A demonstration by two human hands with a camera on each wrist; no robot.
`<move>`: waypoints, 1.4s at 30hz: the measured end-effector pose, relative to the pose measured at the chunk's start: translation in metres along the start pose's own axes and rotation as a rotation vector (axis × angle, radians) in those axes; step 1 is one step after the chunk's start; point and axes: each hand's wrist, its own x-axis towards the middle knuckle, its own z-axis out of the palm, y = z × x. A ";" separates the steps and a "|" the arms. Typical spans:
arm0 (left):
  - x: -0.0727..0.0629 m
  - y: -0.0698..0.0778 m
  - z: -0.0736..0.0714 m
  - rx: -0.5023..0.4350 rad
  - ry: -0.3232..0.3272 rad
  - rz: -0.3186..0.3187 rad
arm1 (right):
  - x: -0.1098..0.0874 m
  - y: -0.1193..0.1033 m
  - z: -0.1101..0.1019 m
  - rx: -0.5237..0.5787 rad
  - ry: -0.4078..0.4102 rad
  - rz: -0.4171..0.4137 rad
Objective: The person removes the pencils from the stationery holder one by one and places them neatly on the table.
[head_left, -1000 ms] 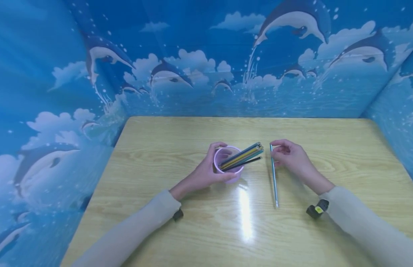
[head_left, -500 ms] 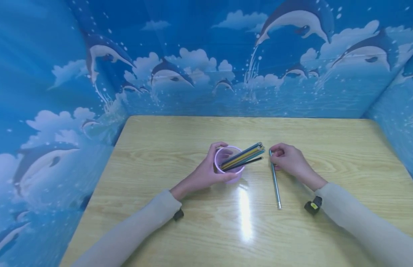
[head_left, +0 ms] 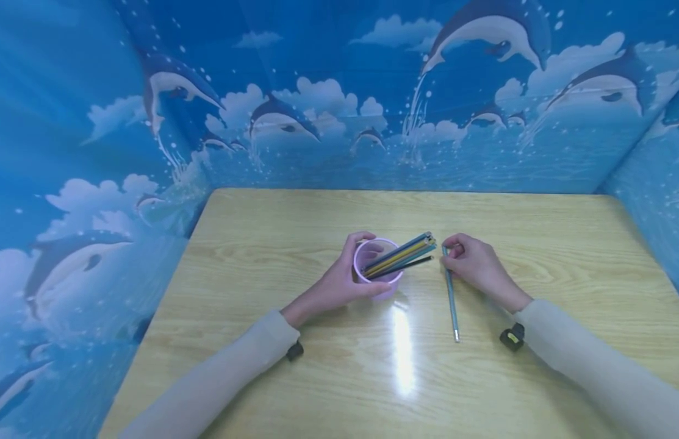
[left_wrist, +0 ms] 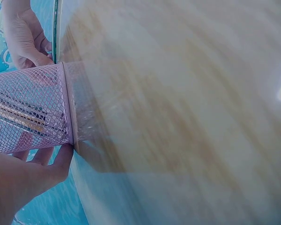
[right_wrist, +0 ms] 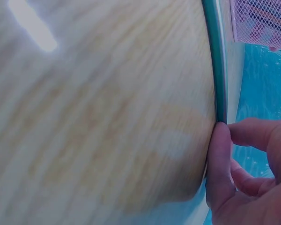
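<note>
My left hand (head_left: 339,275) grips a pink mesh pencil cup (head_left: 384,290) around its side, thumb at the front. Several pencils (head_left: 401,253) lean out of the cup to the right, blue, yellow, teal and dark. In the left wrist view the cup's mesh wall (left_wrist: 33,84) shows pencils inside, its base close to the tabletop. To the right of the cup, my right hand (head_left: 473,262) pinches a teal pencil (head_left: 452,305) near its far end between thumb and fingers. The pencil's near end points toward me. In the right wrist view the pencil (right_wrist: 218,61) runs up from the fingertips.
Both hands work over a wood-grain table (head_left: 251,256) with a bright light reflection on it. Blue dolphin-print sheets (head_left: 339,152) stand behind the table and along its sides. A small dark camera (head_left: 512,337) sits at the right wrist.
My right hand has shifted slightly left and toward me, its fingers closing in on the teal pencil's far end. The left hand and the cup stay nearly in place.
</note>
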 end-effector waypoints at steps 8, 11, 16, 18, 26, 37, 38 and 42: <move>0.001 -0.001 0.001 0.015 0.000 0.005 | -0.004 0.003 0.000 -0.007 0.013 -0.003; 0.001 -0.002 0.001 0.019 -0.002 0.006 | -0.006 0.004 0.000 -0.015 0.028 0.002; 0.002 -0.003 0.001 0.018 0.001 0.006 | -0.011 0.003 0.000 0.025 0.051 0.010; 0.002 -0.002 0.002 0.007 0.000 0.005 | -0.013 0.004 0.000 0.060 0.061 0.007; 0.001 -0.001 0.001 -0.054 -0.019 -0.001 | -0.028 -0.001 0.004 0.201 0.165 -0.057; 0.000 -0.001 0.001 -0.016 -0.015 0.011 | -0.060 -0.024 0.007 0.524 0.191 -0.110; 0.000 -0.001 0.001 -0.008 -0.013 0.010 | -0.062 -0.026 0.008 0.541 0.192 -0.123; 0.000 0.000 0.001 0.003 -0.012 0.007 | -0.069 -0.035 0.012 0.618 0.192 -0.185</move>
